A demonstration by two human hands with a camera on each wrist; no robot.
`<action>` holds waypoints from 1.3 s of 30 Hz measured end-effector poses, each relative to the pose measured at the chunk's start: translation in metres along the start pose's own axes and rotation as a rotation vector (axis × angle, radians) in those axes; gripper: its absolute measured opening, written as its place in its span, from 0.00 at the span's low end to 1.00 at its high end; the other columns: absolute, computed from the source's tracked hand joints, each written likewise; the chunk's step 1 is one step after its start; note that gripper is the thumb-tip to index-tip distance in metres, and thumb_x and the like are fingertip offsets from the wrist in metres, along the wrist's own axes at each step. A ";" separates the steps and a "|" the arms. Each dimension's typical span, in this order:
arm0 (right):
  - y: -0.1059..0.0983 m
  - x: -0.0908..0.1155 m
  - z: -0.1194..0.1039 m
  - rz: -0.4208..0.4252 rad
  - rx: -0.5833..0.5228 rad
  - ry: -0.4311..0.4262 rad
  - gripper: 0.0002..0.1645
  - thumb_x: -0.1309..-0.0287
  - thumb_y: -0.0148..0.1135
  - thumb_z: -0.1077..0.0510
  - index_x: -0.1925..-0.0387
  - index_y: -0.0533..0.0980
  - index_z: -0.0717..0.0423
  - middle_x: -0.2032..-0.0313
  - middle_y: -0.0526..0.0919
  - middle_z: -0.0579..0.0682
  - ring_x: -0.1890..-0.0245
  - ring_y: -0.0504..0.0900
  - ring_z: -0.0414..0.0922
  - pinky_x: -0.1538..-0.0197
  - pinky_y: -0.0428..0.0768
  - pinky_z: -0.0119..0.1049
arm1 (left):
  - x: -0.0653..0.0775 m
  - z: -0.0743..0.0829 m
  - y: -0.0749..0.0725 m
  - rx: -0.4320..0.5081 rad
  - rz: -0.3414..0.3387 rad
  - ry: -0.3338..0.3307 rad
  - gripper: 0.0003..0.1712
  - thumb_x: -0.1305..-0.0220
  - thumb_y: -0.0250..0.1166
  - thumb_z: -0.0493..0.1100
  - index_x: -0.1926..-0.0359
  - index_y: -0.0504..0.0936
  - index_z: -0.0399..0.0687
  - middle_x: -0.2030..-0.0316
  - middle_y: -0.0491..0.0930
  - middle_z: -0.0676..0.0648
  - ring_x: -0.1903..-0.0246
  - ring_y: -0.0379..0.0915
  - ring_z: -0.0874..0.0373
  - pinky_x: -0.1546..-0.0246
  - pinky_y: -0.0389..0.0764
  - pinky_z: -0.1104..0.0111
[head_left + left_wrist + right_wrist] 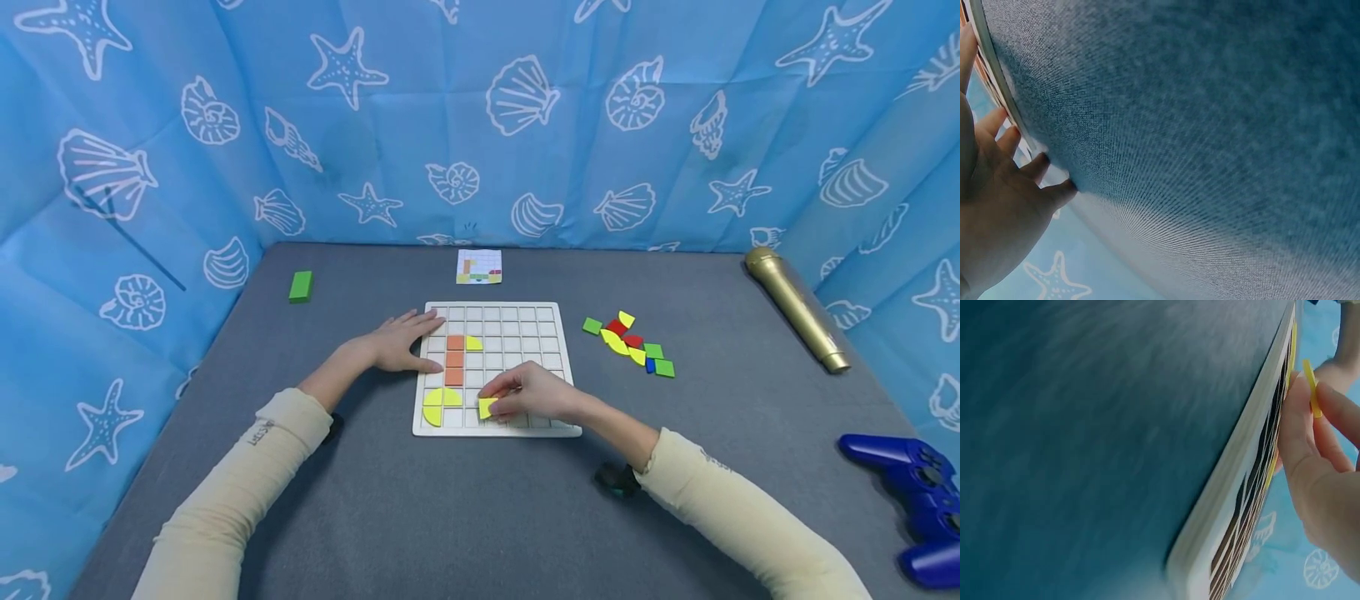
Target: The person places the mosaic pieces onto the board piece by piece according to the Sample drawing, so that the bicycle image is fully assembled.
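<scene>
A white gridded board [529, 329] lies on the table. Near its lower middle, my right hand [532, 392] pinches a flat yellow tile [486, 408] between thumb and fingers; the right wrist view shows the same tile [1312, 390] edge-on, held just off the board. My left hand [396, 342] rests with straight, spread fingers on the board's left edge. Orange square tiles [454, 359] sit in a column on the grid, with a yellow quarter-circle tile [473, 343] beside the top one. Further yellow quarter-circle tiles [432, 415] fill cells at the lower left.
Right of the board lies a loose group of green [664, 367], red, yellow and blue tiles. A pattern card [479, 267] is behind the board, a green block [300, 287] at the back left. A gold microphone [797, 308] and blue game controller [911, 492] lie far right.
</scene>
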State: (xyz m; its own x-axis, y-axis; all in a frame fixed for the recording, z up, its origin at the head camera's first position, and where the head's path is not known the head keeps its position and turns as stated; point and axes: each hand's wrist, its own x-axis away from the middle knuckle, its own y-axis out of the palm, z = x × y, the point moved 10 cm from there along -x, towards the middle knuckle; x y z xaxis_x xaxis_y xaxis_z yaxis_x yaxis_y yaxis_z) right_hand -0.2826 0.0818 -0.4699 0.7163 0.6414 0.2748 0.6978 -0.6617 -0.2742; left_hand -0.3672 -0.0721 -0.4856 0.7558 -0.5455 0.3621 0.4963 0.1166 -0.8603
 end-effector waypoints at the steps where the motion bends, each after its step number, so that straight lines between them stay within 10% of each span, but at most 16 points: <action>1: 0.002 -0.002 -0.001 0.002 0.003 0.002 0.15 0.40 0.63 0.66 0.51 0.80 0.66 0.62 0.84 0.53 0.68 0.79 0.43 0.59 0.81 0.35 | 0.000 0.000 0.000 0.001 0.002 0.001 0.53 0.40 0.60 0.67 0.24 0.45 0.52 0.26 0.39 0.46 0.28 0.29 0.44 0.34 0.37 0.44; 22: 0.026 -0.023 -0.008 0.112 0.108 0.074 0.09 0.45 0.68 0.65 0.61 0.83 0.62 0.75 0.83 0.48 0.73 0.83 0.40 0.68 0.81 0.32 | 0.000 -0.001 0.000 0.009 0.016 0.000 0.52 0.40 0.60 0.67 0.24 0.47 0.52 0.26 0.40 0.45 0.28 0.30 0.43 0.34 0.36 0.43; 39: 0.030 -0.021 -0.020 0.077 0.246 -0.052 0.08 0.41 0.65 0.62 0.61 0.83 0.61 0.76 0.82 0.45 0.78 0.77 0.38 0.73 0.76 0.31 | 0.000 -0.002 0.001 -0.001 0.011 -0.015 0.53 0.40 0.59 0.68 0.24 0.46 0.53 0.26 0.39 0.46 0.28 0.29 0.44 0.34 0.36 0.44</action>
State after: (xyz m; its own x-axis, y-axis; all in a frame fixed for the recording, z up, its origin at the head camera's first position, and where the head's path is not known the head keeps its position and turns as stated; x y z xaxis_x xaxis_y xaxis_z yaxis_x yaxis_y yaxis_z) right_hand -0.2766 0.0407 -0.4652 0.7625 0.6158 0.1983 0.6167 -0.5992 -0.5105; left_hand -0.3678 -0.0738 -0.4872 0.7678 -0.5313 0.3581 0.4874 0.1215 -0.8647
